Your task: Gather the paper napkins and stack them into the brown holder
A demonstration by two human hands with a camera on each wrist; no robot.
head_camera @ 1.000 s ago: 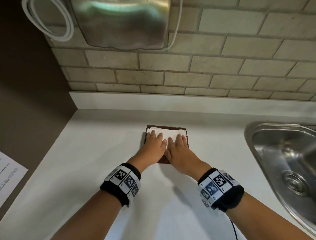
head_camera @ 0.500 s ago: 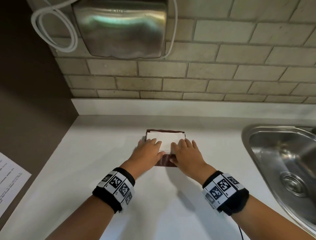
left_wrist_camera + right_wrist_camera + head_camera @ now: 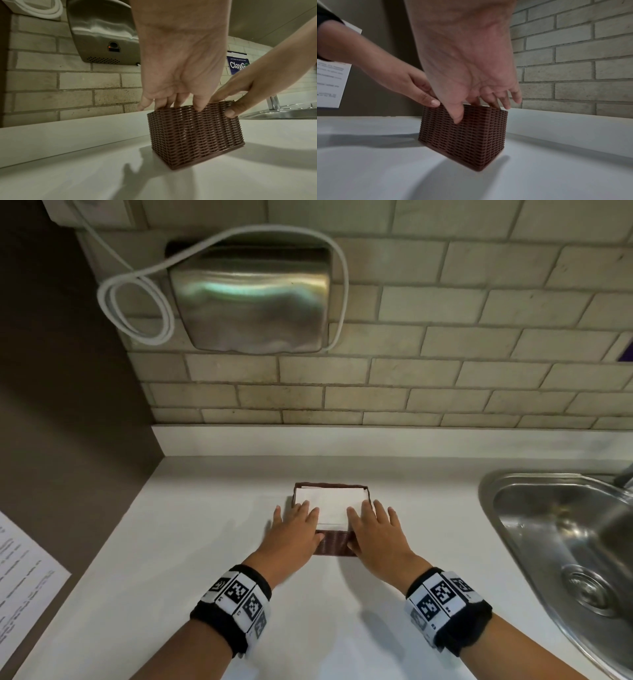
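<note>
The brown holder (image 3: 195,136) has a woven, ribbed wall, wicker-like, though it may be moulded plastic; its finish is matt. The paper napkins (image 3: 329,505) inside show a flat, matt white top. The table (image 3: 171,559) is smooth and pale with a soft sheen. The sink (image 3: 561,549) and the hand dryer (image 3: 250,302) are brushed metal, glossy with streaked reflections. The wall tiles (image 3: 445,371) look rough and dull.

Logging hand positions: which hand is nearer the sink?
Right. The right hand grips the holder's sink-side end; the left hand grips the far end, farther from the sink.
</note>
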